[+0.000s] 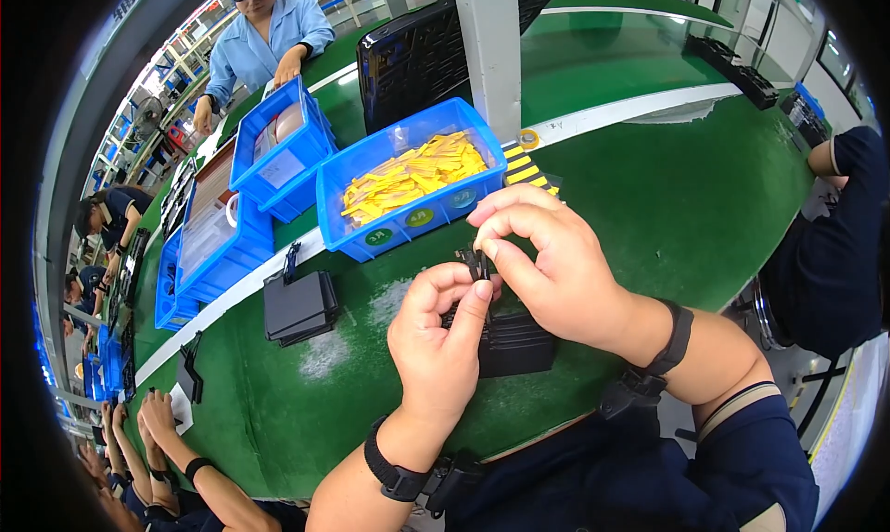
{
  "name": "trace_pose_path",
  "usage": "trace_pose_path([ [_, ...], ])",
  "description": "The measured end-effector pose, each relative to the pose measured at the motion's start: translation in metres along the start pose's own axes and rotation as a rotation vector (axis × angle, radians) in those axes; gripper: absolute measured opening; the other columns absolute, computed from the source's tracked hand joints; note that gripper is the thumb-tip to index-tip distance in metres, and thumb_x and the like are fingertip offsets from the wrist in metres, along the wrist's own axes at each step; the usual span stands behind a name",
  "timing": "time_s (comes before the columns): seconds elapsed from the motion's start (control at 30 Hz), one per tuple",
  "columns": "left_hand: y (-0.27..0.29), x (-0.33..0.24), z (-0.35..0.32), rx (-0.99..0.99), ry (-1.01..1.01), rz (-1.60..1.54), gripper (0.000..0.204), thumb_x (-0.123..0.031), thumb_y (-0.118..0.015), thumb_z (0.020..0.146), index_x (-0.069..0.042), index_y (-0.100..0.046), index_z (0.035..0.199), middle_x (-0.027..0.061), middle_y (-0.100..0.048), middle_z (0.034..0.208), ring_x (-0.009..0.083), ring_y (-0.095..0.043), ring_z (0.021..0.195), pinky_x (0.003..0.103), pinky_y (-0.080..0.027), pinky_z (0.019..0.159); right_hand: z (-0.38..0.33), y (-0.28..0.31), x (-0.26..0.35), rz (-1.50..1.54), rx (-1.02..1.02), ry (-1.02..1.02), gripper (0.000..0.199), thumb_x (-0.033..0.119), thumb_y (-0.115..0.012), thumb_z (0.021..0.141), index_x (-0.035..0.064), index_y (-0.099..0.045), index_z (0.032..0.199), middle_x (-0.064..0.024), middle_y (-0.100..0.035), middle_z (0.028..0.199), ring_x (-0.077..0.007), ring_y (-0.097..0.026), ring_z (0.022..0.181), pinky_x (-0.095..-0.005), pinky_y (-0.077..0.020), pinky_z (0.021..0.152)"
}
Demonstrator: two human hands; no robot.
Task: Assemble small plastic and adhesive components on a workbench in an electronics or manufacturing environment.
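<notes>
My left hand [438,335] is closed, pinching a small bundle of black cable [471,261] between thumb and fingers. From the other side my right hand [554,259] pinches the upper end of the same cable, thumb against forefinger. The exact shape of its tip is too small to make out. Below both hands lies a row of flat black cases [515,347] on the green table [640,240], partly covered by my fingers. Left of them sits a stack of flat black square cases [298,308] with a short black cable at its far edge.
A blue bin of yellow strips [417,180] stands beyond my hands, with more blue bins [283,147] to its left. A white post [489,59] rises behind. Co-workers sit or stand left, far left and right; one person's hands [159,416] work at the lower left.
</notes>
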State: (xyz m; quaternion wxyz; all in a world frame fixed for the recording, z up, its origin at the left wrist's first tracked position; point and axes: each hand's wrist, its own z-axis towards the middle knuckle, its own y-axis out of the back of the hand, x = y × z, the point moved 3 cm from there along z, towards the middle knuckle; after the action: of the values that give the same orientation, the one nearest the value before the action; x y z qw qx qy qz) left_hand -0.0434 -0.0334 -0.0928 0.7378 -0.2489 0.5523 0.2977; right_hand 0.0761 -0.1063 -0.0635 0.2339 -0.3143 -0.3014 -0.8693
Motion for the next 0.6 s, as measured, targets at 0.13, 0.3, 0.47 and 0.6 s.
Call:
trace_pose_path([
  [0.13, 0.003, 0.001, -0.001, 0.027, 0.029, -0.058, 0.01, -0.003, -0.062, 0.087, 0.003, -0.06, 0.094, 0.0081, -0.067, 0.087, 0.0101, -0.062, 0.08, 0.022, -0.049, 0.073, 0.001, 0.002, -0.001, -0.083, 0.004, -0.008, 0.011, 0.001, -0.06, 0.076, 0.0027, -0.063, 0.086, -0.0115, -0.061, 0.102, -0.025, -0.058, 0.097, -0.0336, -0.0454, 0.084],
  [0.3, 0.004, 0.003, -0.001, 0.024, 0.041, -0.02, 0.008, -0.003, -0.063, 0.086, 0.003, -0.061, 0.09, 0.0065, -0.067, 0.085, 0.0086, -0.061, 0.078, 0.021, -0.048, 0.07, 0.003, 0.008, 0.014, -0.141, 0.004, 0.199, 0.017, 0.003, -0.066, 0.068, 0.0054, -0.066, 0.085, -0.0108, -0.059, 0.11, -0.0266, -0.054, 0.106, -0.0358, -0.0419, 0.09],
  [0.47, 0.005, 0.001, -0.001, 0.021, 0.026, 0.0, 0.008, -0.004, -0.065, 0.085, 0.002, -0.061, 0.088, 0.0058, -0.066, 0.083, 0.008, -0.06, 0.076, 0.021, -0.047, 0.069, 0.003, 0.006, 0.005, -0.001, 0.04, 0.012, 0.012, 0.005, -0.067, 0.07, 0.0054, -0.067, 0.083, -0.0097, -0.061, 0.106, -0.0245, -0.057, 0.102, -0.0351, -0.0425, 0.089],
  [0.6, 0.005, 0.001, 0.0, 0.023, 0.041, -0.007, 0.009, -0.005, -0.065, 0.084, 0.002, -0.061, 0.087, 0.0062, -0.067, 0.082, 0.0083, -0.06, 0.076, 0.021, -0.048, 0.069, 0.003, 0.006, 0.004, 0.062, 0.062, -0.042, 0.007, 0.006, -0.066, 0.074, 0.0041, -0.067, 0.08, -0.0095, -0.063, 0.103, -0.0215, -0.059, 0.096, -0.0336, -0.0437, 0.087],
])
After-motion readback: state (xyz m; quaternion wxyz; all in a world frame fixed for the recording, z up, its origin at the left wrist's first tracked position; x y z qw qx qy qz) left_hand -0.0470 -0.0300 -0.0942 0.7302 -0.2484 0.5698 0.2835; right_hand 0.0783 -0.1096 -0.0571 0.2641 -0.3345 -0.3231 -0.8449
